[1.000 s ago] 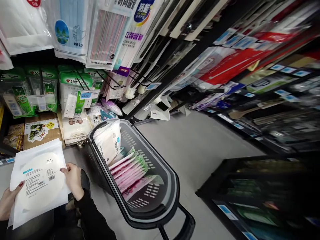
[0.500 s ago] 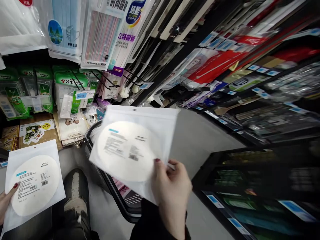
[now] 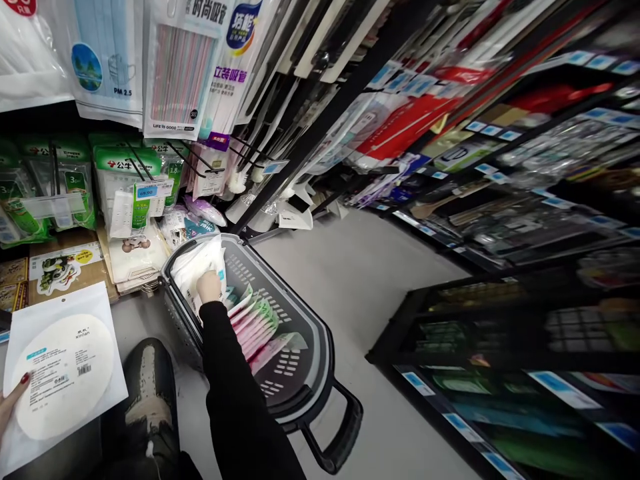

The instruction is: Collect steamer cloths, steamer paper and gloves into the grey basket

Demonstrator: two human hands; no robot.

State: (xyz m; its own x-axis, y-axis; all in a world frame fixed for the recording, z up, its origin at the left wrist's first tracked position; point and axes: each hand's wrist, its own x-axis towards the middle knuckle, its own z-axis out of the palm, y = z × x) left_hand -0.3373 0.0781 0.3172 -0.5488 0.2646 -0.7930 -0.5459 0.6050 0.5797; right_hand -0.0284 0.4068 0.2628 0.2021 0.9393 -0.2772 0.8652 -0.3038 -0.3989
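Note:
At the lower left, my left hand (image 3: 14,400) grips a flat white zip packet (image 3: 107,373) by its edge, the thumb lying over the packet's round printed panel. Its other fingers are hidden behind. My right hand (image 3: 209,287) is down inside a grey and black shopping basket (image 3: 327,353), closed on a white packet (image 3: 220,250) at the basket's far left end. The right fingertips are hidden. Beside that hand, several pink and green packets (image 3: 257,327) lie in a row in the basket.
Hanging packs of straws (image 3: 175,80) and masks (image 3: 107,60) fill the rack ahead. Green-topped power strip packs (image 3: 133,180) hang below. My bent knee (image 3: 150,373) is left of the basket. Dark shelves (image 3: 465,373) stand at the right, across grey floor (image 3: 345,267).
My right hand has moved away from me and left, down into the basket, with the white packet it was holding up. The basket now shows uncovered. My left hand still holds its packet.

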